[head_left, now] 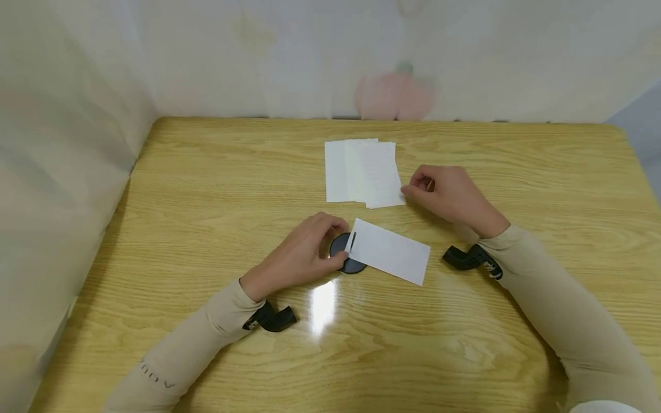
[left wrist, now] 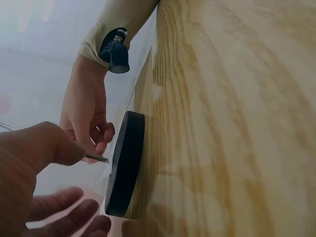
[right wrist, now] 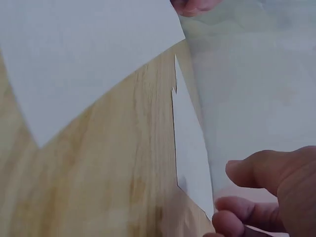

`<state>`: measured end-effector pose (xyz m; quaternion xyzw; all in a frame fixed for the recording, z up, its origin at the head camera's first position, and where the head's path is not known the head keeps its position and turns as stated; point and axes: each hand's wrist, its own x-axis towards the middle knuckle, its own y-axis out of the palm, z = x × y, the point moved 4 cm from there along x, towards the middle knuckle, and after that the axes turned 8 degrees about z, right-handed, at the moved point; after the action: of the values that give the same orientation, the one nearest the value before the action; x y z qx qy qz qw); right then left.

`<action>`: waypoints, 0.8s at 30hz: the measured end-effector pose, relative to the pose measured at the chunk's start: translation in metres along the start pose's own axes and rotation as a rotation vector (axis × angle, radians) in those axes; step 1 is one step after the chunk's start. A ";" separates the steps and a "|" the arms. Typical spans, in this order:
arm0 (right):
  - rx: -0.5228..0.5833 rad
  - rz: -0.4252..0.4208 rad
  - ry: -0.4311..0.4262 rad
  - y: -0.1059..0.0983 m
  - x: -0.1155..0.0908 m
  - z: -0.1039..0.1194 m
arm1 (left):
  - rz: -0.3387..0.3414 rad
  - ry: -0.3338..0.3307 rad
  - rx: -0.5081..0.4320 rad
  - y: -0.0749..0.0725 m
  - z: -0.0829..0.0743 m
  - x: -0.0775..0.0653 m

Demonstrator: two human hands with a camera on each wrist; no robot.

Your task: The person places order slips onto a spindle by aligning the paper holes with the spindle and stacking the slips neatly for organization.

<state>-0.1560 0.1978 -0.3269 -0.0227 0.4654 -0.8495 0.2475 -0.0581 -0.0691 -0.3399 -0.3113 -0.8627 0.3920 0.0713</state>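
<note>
A white card (head_left: 395, 253) overlaps a black round base (head_left: 338, 245). In the head view a short dark line shows near its left end. A thin straight rod (left wrist: 97, 158) runs from the left thumb toward the base (left wrist: 126, 165) in the left wrist view. My left hand (head_left: 310, 249) spreads thumb and fingers about the base, thumb tip at the card's corner. In the right wrist view the card (right wrist: 94, 54) looms close above the table. My right hand (head_left: 448, 192), loosely curled, has its fingertips at the right edge of a fanned stack of white cards (head_left: 364, 172).
The wood-grain table (head_left: 222, 172) reaches back to a pale curtain (head_left: 232, 63) with a blurred pink print. Another pale curtain hangs along the left side. Black devices are strapped on both wrists, the right one (head_left: 467, 258) standing near the card. A light glare falls before the base.
</note>
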 end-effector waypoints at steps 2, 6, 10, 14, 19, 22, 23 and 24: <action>0.015 -0.008 0.012 0.000 0.003 0.000 | 0.014 0.011 -0.004 0.001 0.000 0.000; 0.020 -0.021 0.037 0.002 0.010 0.000 | 0.044 0.028 -0.021 0.004 0.002 0.000; 0.007 0.011 0.075 0.008 0.017 0.002 | 0.063 0.027 -0.039 0.007 0.004 0.000; 0.011 0.046 0.133 0.012 0.021 0.004 | 0.074 0.025 -0.045 0.010 0.006 -0.001; -0.021 0.089 0.168 0.017 0.022 0.006 | 0.069 0.035 -0.032 0.012 0.008 -0.001; -0.045 0.102 0.176 0.019 0.020 0.006 | 0.058 0.048 -0.031 0.013 0.009 0.000; -0.042 0.100 0.179 0.018 0.020 0.005 | 0.056 0.050 -0.032 0.014 0.010 0.000; -0.038 0.098 0.179 0.018 0.019 0.005 | 0.053 0.053 -0.032 0.014 0.010 0.000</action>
<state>-0.1646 0.1773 -0.3422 0.0712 0.5024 -0.8260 0.2456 -0.0553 -0.0682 -0.3572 -0.3455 -0.8581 0.3716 0.0789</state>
